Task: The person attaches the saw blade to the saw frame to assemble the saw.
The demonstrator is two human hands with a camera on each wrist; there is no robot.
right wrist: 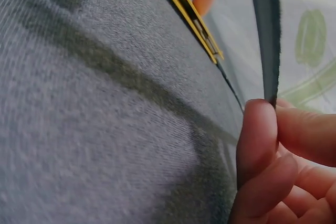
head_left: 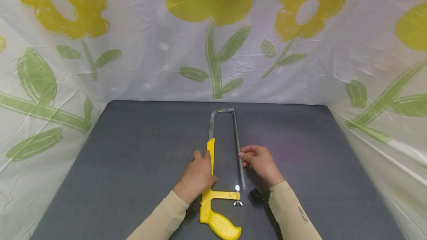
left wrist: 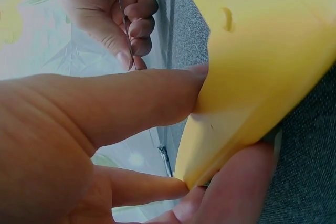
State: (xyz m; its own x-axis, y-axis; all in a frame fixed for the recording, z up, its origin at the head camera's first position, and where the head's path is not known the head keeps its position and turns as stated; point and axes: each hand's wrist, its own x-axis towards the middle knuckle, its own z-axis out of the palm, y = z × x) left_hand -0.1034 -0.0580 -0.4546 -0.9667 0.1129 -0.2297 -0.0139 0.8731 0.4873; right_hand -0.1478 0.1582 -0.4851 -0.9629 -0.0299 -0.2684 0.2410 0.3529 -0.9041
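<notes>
A hacksaw frame with a yellow handle (head_left: pixel 224 226) and a grey metal bow (head_left: pixel 212 123) lies on the dark table. My left hand (head_left: pixel 197 175) grips the yellow middle section of the frame (left wrist: pixel 252 51), its thumb and fingers on either side. Between thumb and fingers, my right hand (head_left: pixel 261 160) pinches a thin toothed saw blade (right wrist: pixel 269 40). The blade's far end meets the tip of the bow, while its near end stands apart from the yellow front arm (head_left: pixel 221 195). On that arm sit a metal blade holder (head_left: pixel 237 188) and a wing nut (head_left: pixel 238 203).
A dark grey cloth covers the table (head_left: pixel 140 151). Behind and beside it hangs a white curtain (head_left: pixel 146 62) with yellow flowers and green leaves. A black strap (head_left: pixel 257 195) shows by the right wrist.
</notes>
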